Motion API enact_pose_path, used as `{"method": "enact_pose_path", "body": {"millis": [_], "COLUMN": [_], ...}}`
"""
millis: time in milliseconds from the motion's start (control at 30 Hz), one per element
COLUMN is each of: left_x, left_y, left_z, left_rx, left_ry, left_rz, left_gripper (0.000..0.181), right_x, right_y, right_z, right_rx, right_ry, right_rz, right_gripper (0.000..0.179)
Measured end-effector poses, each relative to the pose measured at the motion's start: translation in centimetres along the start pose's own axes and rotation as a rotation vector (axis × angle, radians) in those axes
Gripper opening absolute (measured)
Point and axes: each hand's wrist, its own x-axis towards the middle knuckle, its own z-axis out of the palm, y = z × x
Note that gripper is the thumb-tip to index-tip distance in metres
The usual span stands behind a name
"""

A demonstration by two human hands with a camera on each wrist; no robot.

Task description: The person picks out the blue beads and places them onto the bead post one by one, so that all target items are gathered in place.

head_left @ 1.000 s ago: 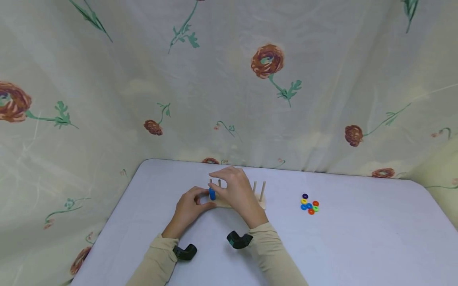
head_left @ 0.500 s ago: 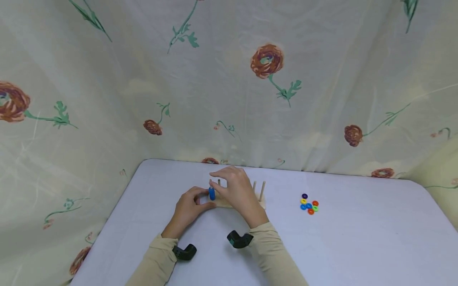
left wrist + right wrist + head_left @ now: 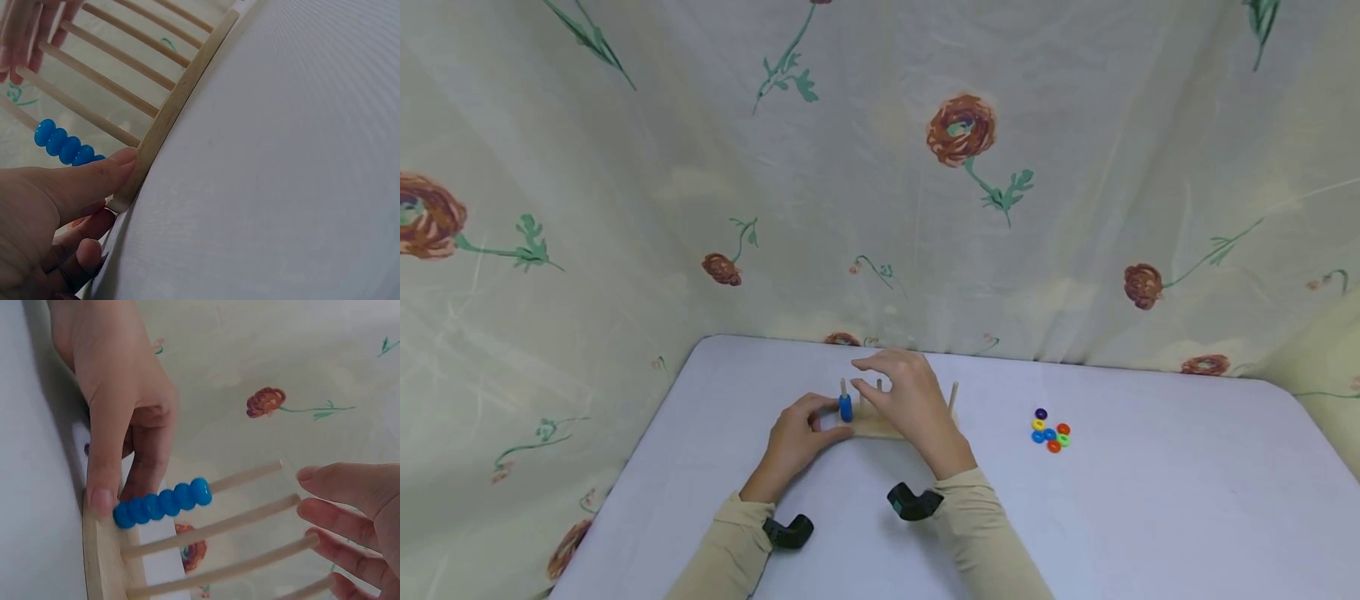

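Note:
A wooden peg stand (image 3: 872, 428) has a row of upright pegs on a flat base. Several blue beads (image 3: 164, 504) are stacked on its leftmost peg, whose upper part is bare. At that end, my left hand (image 3: 797, 432) grips the base between thumb and fingers, close beside the beads. My right hand (image 3: 912, 404) hovers by the peg tops with thumb and fingers apart and nothing seen between them. In the right wrist view, its fingertips (image 3: 306, 474) are near the tips of the pegs. In the head view this hand hides some pegs.
To the right of the stand lies a small group of loose beads (image 3: 1050, 434), in purple, yellow, blue, orange and green. A white-covered table (image 3: 1150, 492) lies beneath. Flowered curtain cloth (image 3: 1045, 275) hangs along the back and sides.
My right hand has shifted a little to the right, away from the leftmost peg, whose tip now shows fully. The left hand and the blue stack stay in place.

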Motion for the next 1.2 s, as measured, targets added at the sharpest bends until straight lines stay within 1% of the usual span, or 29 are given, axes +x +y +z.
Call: {"method": "enact_pose_path", "body": {"millis": [100, 167, 400, 567, 667, 767, 867, 1000, 1133, 1200], "left_x": [0.0, 0.1, 0.1, 0.0, 0.0, -0.1, 0.0, 0.0, 0.0, 0.0], "left_y": [0.1, 0.1, 0.2, 0.3, 0.2, 0.1, 0.0, 0.0, 0.1, 0.1], "left_z": [-0.1, -0.1, 0.0, 0.0, 0.1, 0.2, 0.3, 0.3, 0.3, 0.2], "left_rx": [0.009, 0.013, 0.007, 0.004, 0.008, 0.014, 0.014, 0.013, 0.01, 0.006], "left_ry": [0.009, 0.014, 0.01, 0.01, 0.004, 0.006, 0.009, 0.001, -0.001, 0.004], "left_rz": [0.007, 0.011, -0.011, -0.011, -0.011, -0.005, 0.001, 0.001, -0.007, -0.013], "left_gripper": [0.047, 0.047, 0.046, 0.047, 0.047, 0.047, 0.047, 0.047, 0.048, 0.048], "right_x": [-0.1, -0.2, -1.1, -1.9, -2.4, -3.0, -3.6, -4.6, -5.5, -5.9], "right_y": [0.4, 0.6, 2.1, 3.6, 4.7, 5.9, 6.9, 8.0, 9.2, 9.8], "right_z": [-0.6, -1.1, -3.3, -4.9, -5.8, -6.7, -7.6, -8.6, -9.6, -10.2], "right_rx": [-0.01, -0.02, -0.05, -0.017, -0.019, -0.031, -0.045, -0.066, -0.096, -0.119], "right_ry": [-0.002, -0.004, -0.03, -0.024, -0.009, 0.012, 0.019, 0.01, -0.002, -0.026], "right_rz": [0.004, 0.022, 0.117, 0.171, 0.181, 0.175, 0.196, 0.238, 0.253, 0.268], "right_gripper": [0.022, 0.022, 0.024, 0.026, 0.026, 0.026, 0.025, 0.025, 0.024, 0.023]}}
